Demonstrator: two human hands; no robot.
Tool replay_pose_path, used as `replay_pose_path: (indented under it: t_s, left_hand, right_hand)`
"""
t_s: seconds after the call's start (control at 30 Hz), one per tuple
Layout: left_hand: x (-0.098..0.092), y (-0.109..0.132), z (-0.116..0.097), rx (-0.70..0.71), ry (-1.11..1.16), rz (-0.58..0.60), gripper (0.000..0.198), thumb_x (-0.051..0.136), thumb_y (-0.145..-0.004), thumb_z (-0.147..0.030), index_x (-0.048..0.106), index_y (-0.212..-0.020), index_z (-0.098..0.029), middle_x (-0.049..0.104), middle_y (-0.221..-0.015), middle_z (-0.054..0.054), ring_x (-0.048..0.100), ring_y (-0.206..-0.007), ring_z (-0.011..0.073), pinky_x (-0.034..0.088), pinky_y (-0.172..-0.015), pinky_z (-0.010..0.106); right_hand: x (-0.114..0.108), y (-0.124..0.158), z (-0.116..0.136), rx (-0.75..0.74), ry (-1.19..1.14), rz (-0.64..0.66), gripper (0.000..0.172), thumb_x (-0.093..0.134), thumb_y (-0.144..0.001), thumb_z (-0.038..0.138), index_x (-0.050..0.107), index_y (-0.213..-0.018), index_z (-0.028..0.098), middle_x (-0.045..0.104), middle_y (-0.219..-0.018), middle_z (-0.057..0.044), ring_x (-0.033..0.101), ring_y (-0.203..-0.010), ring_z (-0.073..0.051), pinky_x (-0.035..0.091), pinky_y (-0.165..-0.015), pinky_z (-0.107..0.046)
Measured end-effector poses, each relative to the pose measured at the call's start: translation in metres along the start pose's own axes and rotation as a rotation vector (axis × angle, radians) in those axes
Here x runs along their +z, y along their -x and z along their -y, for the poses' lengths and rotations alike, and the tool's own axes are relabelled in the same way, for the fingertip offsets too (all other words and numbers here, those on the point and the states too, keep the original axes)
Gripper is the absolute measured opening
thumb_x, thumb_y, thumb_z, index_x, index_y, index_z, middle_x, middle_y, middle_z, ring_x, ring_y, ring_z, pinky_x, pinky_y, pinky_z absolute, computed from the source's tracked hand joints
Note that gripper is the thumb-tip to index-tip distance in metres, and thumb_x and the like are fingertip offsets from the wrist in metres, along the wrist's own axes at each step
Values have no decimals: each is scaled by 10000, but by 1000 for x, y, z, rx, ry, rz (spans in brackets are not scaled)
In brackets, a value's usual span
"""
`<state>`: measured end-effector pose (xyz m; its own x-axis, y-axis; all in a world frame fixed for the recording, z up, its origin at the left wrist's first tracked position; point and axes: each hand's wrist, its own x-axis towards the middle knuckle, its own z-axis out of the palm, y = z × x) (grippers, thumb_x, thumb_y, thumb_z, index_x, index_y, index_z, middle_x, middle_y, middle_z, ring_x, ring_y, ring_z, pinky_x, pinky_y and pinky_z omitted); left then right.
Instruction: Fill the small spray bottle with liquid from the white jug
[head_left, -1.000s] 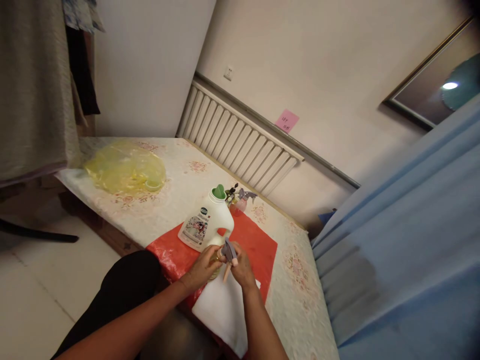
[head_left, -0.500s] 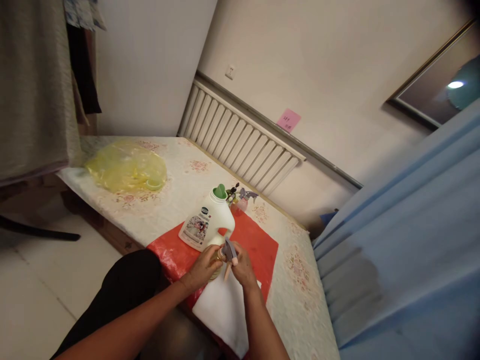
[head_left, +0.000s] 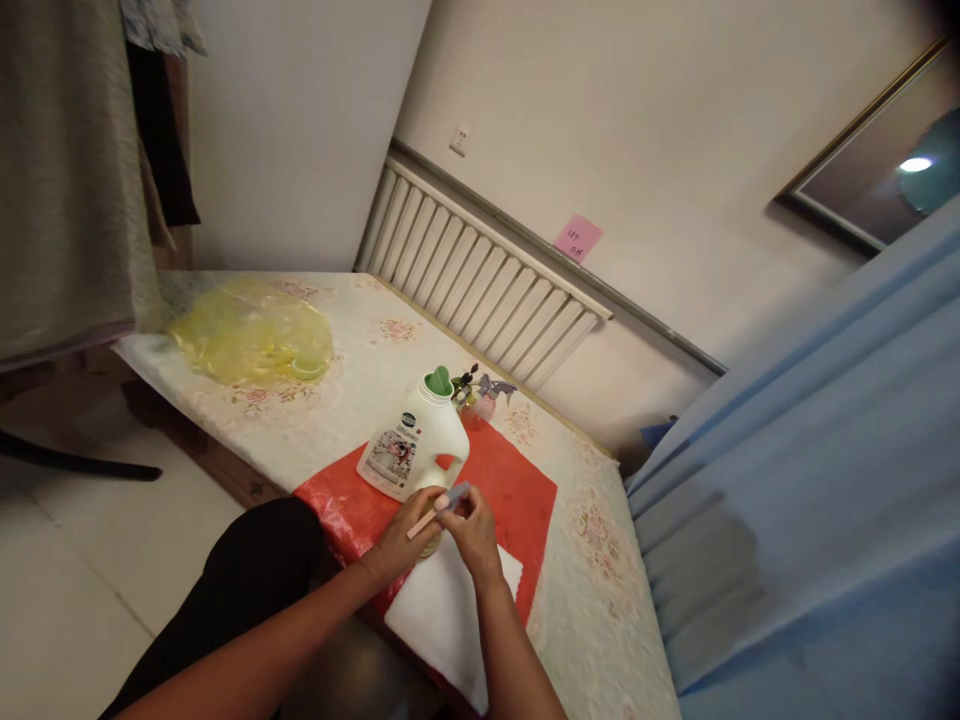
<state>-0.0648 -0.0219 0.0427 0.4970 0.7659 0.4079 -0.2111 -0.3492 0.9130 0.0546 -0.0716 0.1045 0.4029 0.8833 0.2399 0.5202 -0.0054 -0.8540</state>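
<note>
My left hand (head_left: 401,535) is wrapped around a small yellowish bottle (head_left: 429,543) and holds it tight. The bottle stands on the white cloth (head_left: 450,625), right in front of me. My right hand (head_left: 469,530) pinches the spray top (head_left: 442,505) that sits on the bottle. The spray top is grey, and its pale trigger sticks out to the left, over my left hand. The white cloth lies on a red sheet (head_left: 517,490), and the red sheet lies on the flowery table (head_left: 352,370). Just behind my hands stands a big white jug (head_left: 412,445) with a green cap (head_left: 439,381). Behind the jug are two more little spray bottles (head_left: 480,395), close together. Far off to the left on the table lies a yellow plastic bag (head_left: 251,335).
</note>
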Motion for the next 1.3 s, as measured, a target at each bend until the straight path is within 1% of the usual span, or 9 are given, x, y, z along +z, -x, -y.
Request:
replay_pose_path:
  t_s: [0.27,0.4,0.47,0.63,0.83,0.97,1.13,1.23,1.3]
  left_hand:
    - [3,1,10,-6,5,-34,242,527,-830,-313,626,-1048,-285,643,-1129,64,558,-1130,250,447,-1027,434]
    - [4,2,18,-21,-6,-62,291,537,-823,-336,602,-1099,-271,638,-1141,83,571,-1116,257,455,-1023,452]
    - [5,2,22,-33,-13,-84,316,535,-828,-350,586,-1128,-266,630,-1161,94,567,-1126,263,460,-1018,464]
    - [5,3,24,-47,-48,-94,347,538,-834,-362,586,-1165,-270,604,-1241,90,512,-1213,272,384,-1085,480]
    - [2,0,13,-29,-84,-26,276,545,-846,-343,640,-1073,-218,661,-1119,96,573,-1109,267,426,-1025,453]
    - [4,0,9,-28,-103,-52,318,537,-841,-302,585,-1135,-192,621,-1155,110,543,-1131,267,415,-1014,449]
    - [4,-2,6,-8,-105,-35,278,517,-834,-281,585,-1090,-195,609,-1125,87,541,-1110,244,426,-998,406]
    - [3,-3,5,2,-102,-24,286,505,-842,-280,576,-1103,-190,602,-1131,89,541,-1107,238,422,-1003,408]
    - [3,-3,5,11,-97,-21,282,506,-847,-294,574,-1099,-186,601,-1120,91,544,-1101,239,424,-998,405]
  right_hand:
    - [9,7,-2,43,-63,-88,216,735,-615,217,591,-773,184,578,-694,36,505,-641,-139,442,-616,-244]
    - [-1,4,-5,40,-168,29,398,751,-626,233,642,-1007,187,673,-913,-22,591,-789,-173,485,-727,-277]
    - [-8,0,-8,50,-234,118,429,757,-636,256,653,-1047,195,684,-927,-25,602,-801,-180,488,-752,-295]
    - [-14,-8,-16,75,-259,196,224,782,-613,262,717,-807,171,649,-713,8,553,-649,-150,459,-642,-270]
    - [-6,-6,-16,93,-298,140,268,777,-585,254,677,-822,179,625,-698,30,531,-641,-136,436,-617,-244]
    - [6,0,-14,117,-279,26,247,754,-576,254,580,-737,185,589,-655,43,511,-605,-129,428,-586,-239]
    - [16,8,-12,113,-206,-111,252,747,-597,252,542,-731,189,544,-640,59,482,-597,-119,413,-590,-231]
    - [12,9,-9,74,-202,-70,272,735,-615,254,607,-840,170,622,-749,21,553,-677,-146,455,-640,-247]
    - [5,8,-6,33,-207,-5,371,724,-641,269,642,-988,167,667,-892,-18,603,-788,-176,484,-709,-269]
